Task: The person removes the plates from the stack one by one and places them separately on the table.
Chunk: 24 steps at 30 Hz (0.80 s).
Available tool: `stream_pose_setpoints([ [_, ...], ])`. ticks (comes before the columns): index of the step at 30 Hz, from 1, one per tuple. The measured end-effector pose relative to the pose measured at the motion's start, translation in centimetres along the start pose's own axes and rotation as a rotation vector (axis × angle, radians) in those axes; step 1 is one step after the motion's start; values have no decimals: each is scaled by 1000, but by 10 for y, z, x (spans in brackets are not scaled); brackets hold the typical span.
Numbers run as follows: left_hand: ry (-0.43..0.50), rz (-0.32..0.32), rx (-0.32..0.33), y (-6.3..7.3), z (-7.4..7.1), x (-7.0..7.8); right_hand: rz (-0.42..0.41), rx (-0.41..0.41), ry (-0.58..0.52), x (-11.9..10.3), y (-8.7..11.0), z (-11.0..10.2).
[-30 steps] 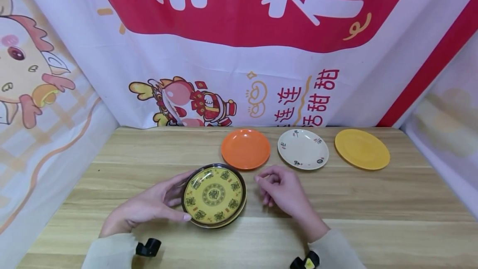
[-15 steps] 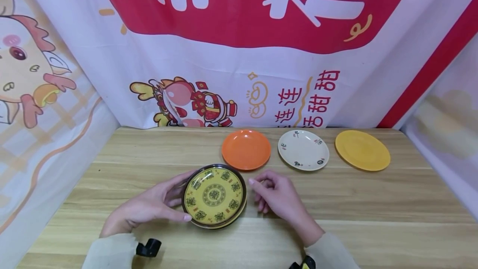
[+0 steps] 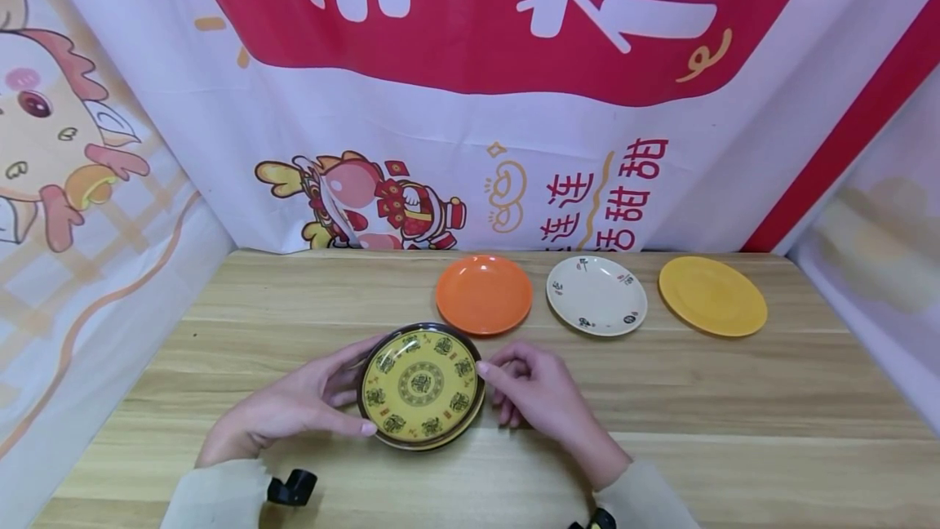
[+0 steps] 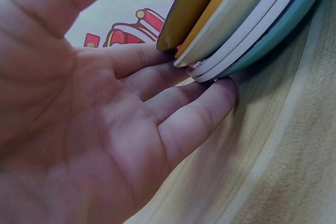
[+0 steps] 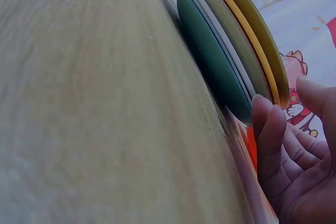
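A stack of plates [image 4: 236,17] sits on the table at centre left. Its top plate [image 3: 422,384] is yellow with a dark rim and black patterns. Beneath it, the wrist views show yellow-orange, cream, white and green plates. My left hand [image 3: 299,400] holds the stack's left side, fingers along the rims and thumb at the front edge. At the right side, my right hand [image 3: 539,388] has loosely curled fingers; in the right wrist view its fingertips [image 5: 261,109] meet the stack's edge, while the thumb [image 5: 310,93] stands slightly apart from the top plate.
Along the back of the wooden table [image 3: 294,292] lie three single plates: an orange plate [image 3: 483,295], a white plate with dark markings [image 3: 596,295] and a yellow plate [image 3: 712,295]. A printed cloth [image 3: 470,129] hangs behind, with more cloth at both sides.
My right hand has moved left and slightly toward the front, from apart to the right edge of the stack. The left hand and the stack have stayed in place.
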<state>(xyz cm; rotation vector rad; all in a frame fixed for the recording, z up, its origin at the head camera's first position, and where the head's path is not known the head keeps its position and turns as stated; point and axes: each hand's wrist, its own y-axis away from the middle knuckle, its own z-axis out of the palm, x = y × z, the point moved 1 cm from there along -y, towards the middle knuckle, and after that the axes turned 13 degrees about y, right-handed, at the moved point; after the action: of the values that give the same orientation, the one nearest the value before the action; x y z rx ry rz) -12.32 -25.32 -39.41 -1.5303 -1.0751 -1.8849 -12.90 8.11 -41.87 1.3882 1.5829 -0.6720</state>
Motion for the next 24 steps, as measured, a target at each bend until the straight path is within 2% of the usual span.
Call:
stream_pose_setpoints([
  [12,4,-1,-3,1,0,0,-25,-29,-8,0,2,6],
  [24,-10,-4,1,1,0,1,-12,-31,-27,-1,3,7],
])
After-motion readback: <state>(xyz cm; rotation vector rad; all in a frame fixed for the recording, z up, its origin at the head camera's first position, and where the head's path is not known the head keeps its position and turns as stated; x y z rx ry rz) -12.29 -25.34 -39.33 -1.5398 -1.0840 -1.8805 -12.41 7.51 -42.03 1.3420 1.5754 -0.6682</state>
